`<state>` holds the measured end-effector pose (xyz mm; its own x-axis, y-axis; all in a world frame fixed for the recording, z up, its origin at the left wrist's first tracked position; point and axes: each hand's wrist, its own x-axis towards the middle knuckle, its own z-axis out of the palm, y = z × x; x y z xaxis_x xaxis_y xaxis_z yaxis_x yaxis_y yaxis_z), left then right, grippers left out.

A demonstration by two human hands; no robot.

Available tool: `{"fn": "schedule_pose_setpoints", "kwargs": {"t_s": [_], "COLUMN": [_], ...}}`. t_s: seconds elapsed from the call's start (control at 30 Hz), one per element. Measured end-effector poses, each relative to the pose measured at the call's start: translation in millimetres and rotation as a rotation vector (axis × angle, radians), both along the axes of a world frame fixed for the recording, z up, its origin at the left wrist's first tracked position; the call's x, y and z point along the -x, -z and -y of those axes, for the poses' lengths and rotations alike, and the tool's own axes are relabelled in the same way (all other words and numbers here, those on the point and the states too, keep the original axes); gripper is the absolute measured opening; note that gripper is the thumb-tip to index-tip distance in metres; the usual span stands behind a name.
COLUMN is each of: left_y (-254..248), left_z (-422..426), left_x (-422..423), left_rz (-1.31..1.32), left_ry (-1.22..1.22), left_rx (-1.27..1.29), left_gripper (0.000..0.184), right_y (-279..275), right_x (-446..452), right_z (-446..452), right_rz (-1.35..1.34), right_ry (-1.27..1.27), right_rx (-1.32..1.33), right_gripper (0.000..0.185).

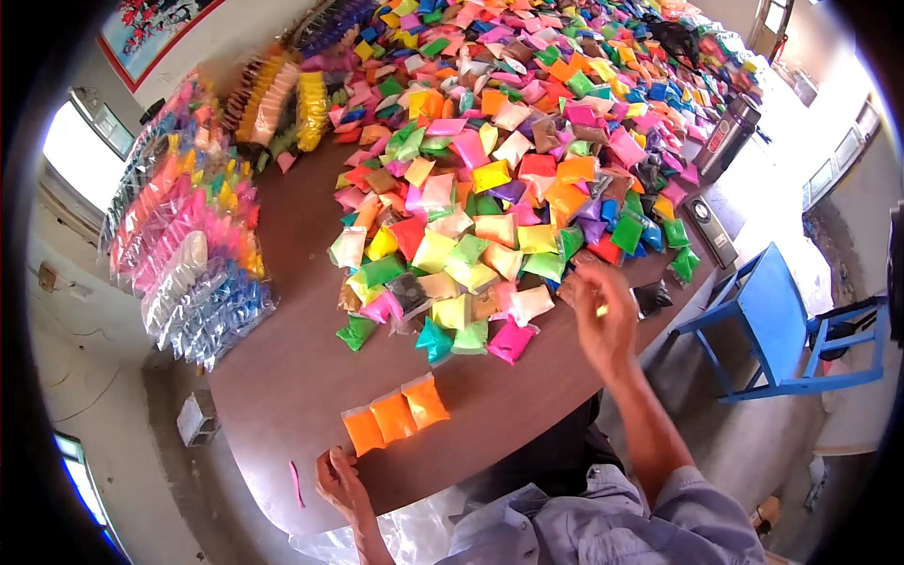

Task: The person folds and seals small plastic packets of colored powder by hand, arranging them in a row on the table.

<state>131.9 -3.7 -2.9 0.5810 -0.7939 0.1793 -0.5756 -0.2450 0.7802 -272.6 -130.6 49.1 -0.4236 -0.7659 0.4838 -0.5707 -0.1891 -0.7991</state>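
Three small clear packets of orange filling (394, 415) lie side by side in a slanted row near the table's front edge. My left hand (343, 483) rests at the near end of this row, fingers loosely bent and apart, close to the lowest packet; I cannot tell whether it touches. My right hand (603, 315) reaches over the near right edge of a big heap of coloured packets (490, 231). Its fingers are stretched out and slightly blurred, beside a black packet (652, 298). A small yellow spot shows at the palm, too small to name.
Bundles of bagged packets (193, 235) line the left side of the brown table (282, 377). A thin pink strip (297, 483) lies near the front left corner. At right are a dark flask (730, 137), a metal box (711, 231) and a blue chair (767, 311).
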Motion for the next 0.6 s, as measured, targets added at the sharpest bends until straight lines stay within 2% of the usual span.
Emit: {"fn": "schedule_pose_setpoints", "kwargs": {"t_s": [0.03, 0.07, 0.17, 0.23, 0.27, 0.33, 0.4, 0.47, 0.53, 0.6], "left_y": [-0.6, -0.8, -2.3, -1.1, -0.8, -0.8, -0.5, 1.7, 3.1, 1.3], "left_z": [0.4, 1.8, 3.4, 3.3, 2.8, 2.9, 1.9, 1.9, 2.9, 1.3], "left_x": [0.4, 1.3, 4.3, 1.6, -0.3, -0.4, -1.0, -2.7, -4.7, -3.7], "left_rz": [0.004, 0.007, -0.001, -0.004, -0.003, 0.009, 0.025, 0.049, 0.035, -0.007], "left_ry": [-0.006, -0.011, -0.035, -0.030, -0.025, -0.018, -0.019, 0.008, 0.001, 0.020], "left_rx": [0.013, 0.029, 0.028, 0.014, 0.002, 0.012, 0.026, 0.039, 0.054, 0.069], "left_gripper": [0.035, 0.033, 0.034, 0.033, 0.032, 0.031, 0.030, 0.028, 0.027, 0.026], "right_y": [23.9, 23.1, 2.7, 8.0, 11.1, 13.5, 14.4, 18.7, 17.6, 14.1], "right_x": [24.9, 39.9, 48.9, 52.1, 52.6, 51.3, 49.5, 50.8, 45.3, 41.5], "right_z": [20.7, 35.4, 65.0, 82.9, 89.5, 102.1, 109.2, 115.5, 115.2, 111.2], "right_rz": [0.004, -0.030, 0.096, -0.090, -0.090, -0.113, -0.106, 0.013, 0.065, 0.239], "right_ry": [0.020, 0.038, 0.097, 0.204, 0.201, 0.279, 0.299, 0.256, 0.261, 0.252], "right_rx": [-0.020, -0.015, -0.132, -0.322, -0.319, -0.478, -0.390, -0.443, -0.372, -0.236], "right_gripper": [0.013, 0.013, 0.022, 0.039, 0.039, 0.050, 0.046, 0.049, 0.042, 0.033]}}
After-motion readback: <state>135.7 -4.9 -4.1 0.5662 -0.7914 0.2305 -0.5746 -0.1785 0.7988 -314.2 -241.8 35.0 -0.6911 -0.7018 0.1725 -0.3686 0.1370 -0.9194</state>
